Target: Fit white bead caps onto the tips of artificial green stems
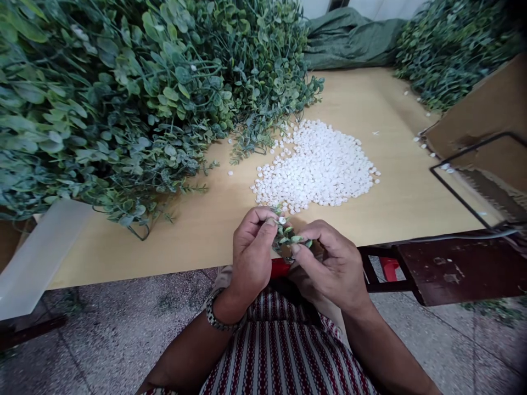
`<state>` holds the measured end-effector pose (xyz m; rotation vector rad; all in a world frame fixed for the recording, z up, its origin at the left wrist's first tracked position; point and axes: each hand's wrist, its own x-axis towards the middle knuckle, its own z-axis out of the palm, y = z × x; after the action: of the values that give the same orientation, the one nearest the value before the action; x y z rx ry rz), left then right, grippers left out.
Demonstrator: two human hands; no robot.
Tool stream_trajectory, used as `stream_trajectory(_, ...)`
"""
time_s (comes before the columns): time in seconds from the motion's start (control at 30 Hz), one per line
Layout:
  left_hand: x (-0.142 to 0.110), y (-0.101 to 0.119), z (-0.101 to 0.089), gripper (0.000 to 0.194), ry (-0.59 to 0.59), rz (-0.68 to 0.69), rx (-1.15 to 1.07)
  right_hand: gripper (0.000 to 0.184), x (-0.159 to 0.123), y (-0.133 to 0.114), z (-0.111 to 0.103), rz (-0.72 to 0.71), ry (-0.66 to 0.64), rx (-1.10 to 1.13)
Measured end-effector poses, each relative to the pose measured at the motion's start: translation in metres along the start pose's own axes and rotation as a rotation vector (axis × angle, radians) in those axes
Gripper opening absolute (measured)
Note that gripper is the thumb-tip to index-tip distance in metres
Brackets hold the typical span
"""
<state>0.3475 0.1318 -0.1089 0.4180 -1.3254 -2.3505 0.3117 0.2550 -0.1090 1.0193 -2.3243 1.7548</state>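
Observation:
Between my two hands, just past the table's front edge, is a small sprig of artificial leaves [284, 237]. My left hand [254, 249] is closed, with thumb and forefinger pinching the sprig's upper end next to a small white plastic piece [282, 220]. Pinched between the thumb and fingers of my right hand [331, 263] are the sprig's leaves on the other side. Beyond my hands lies a spread heap of small white plastic pieces [319, 164]. Part of the sprig is hidden by my fingers.
A large pile of artificial greenery [135, 104] covers the table's left and back. More greenery [457, 49] stands at the back right, near a cardboard piece [486, 109] and a black metal frame [461, 192]. Green cloth [354, 41] lies at the back. A dark bench [465, 271] stands right.

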Motion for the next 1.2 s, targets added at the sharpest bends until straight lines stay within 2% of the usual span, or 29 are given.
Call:
stream_trajectory(0.13,0.004,0.0,-0.008,0.009,0.081,0.049,0.045,0.009,-0.004,0.007,0.0,0.107,0.167,0.219)
stream_trajectory(0.23,0.006,0.0,-0.015,0.009,0.061,0.131,0.174,0.011,-0.006,0.013,0.004,0.045,0.285,0.343)
stream_trajectory(0.3,0.004,0.004,-0.017,0.02,0.075,0.292,0.348,0.016,-0.006,0.015,0.006,-0.043,0.314,0.317)
stream_trajectory(0.37,-0.001,0.011,-0.016,0.026,0.085,0.52,0.581,0.022,-0.006,0.014,0.009,-0.126,0.329,0.224)
stream_trajectory(0.4,-0.004,0.015,-0.014,0.024,0.058,0.62,0.693,0.024,-0.006,0.014,0.009,-0.162,0.335,0.181)
stream_trajectory(0.47,-0.009,0.022,-0.01,0.016,-0.073,0.7,0.841,0.028,-0.007,0.013,0.012,-0.221,0.335,0.126)
stream_trajectory(0.53,-0.012,0.024,-0.005,0.01,-0.181,0.663,0.862,0.028,-0.008,0.012,0.016,-0.258,0.336,0.119)
stream_trajectory(0.6,-0.013,0.023,-0.003,0.01,-0.198,0.623,0.771,0.028,-0.007,0.011,0.02,-0.267,0.325,0.126)
stream_trajectory(0.67,-0.013,0.018,-0.003,0.014,-0.181,0.596,0.617,0.028,-0.004,0.008,0.023,-0.276,0.285,0.141)
stream_trajectory(0.77,-0.014,0.014,-0.006,0.019,-0.123,0.585,0.448,0.027,0.001,0.002,0.025,-0.327,0.141,0.137)
stream_trajectory(0.83,-0.016,0.016,-0.008,0.018,-0.076,0.633,0.416,0.03,0.003,0.0,0.022,-0.372,0.068,0.118)
stream_trajectory(0.9,-0.017,0.022,-0.01,0.015,-0.031,0.702,0.402,0.034,0.007,0.002,0.014,-0.423,0.094,0.092)
stream_trajectory(1.0,-0.019,0.033,-0.011,0.012,0.069,0.724,0.385,0.029,0.017,0.012,-0.005,-0.431,0.175,-0.068)
stream_trajectory(1.1,-0.021,0.04,-0.013,0.016,0.113,0.691,0.433,0.019,0.031,0.024,-0.022,-0.283,0.072,-0.323)
stream_trajectory(1.2,-0.021,0.04,-0.019,0.018,0.101,0.645,0.532,0.014,0.04,0.034,-0.026,-0.28,-0.057,-0.512)
